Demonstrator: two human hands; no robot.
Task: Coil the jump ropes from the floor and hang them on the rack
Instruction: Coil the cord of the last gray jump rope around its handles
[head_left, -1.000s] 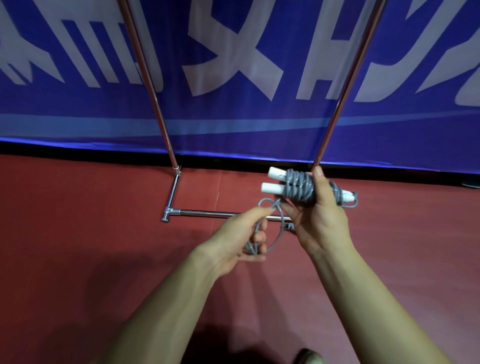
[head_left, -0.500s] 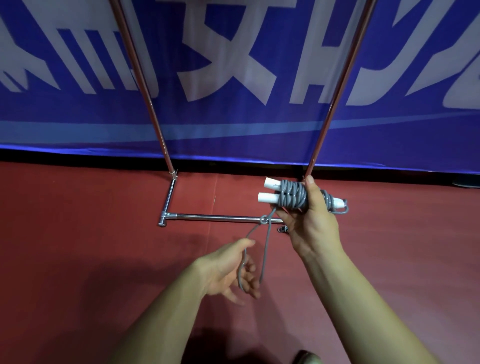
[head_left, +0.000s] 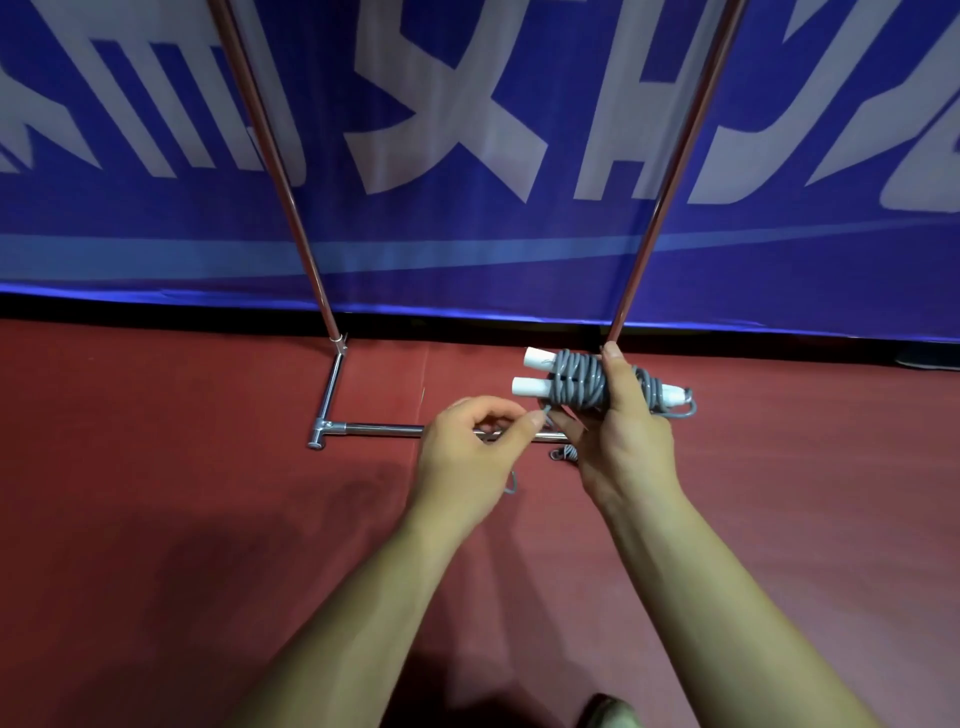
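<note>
Rising back to the jump rope (head_left: 576, 385), the left hand (head_left: 470, 452) is pinching its loose end; the right hand (head_left: 621, 447) is gripping it before the rack (head_left: 330, 395).

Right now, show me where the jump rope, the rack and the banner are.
jump rope (head_left: 574, 382), head view, on the grey coils wound round the white handles.
rack (head_left: 384, 429), head view, on the chrome bottom bar along the floor.
banner (head_left: 467, 291), head view, on the blue cloth between the two poles.
</note>
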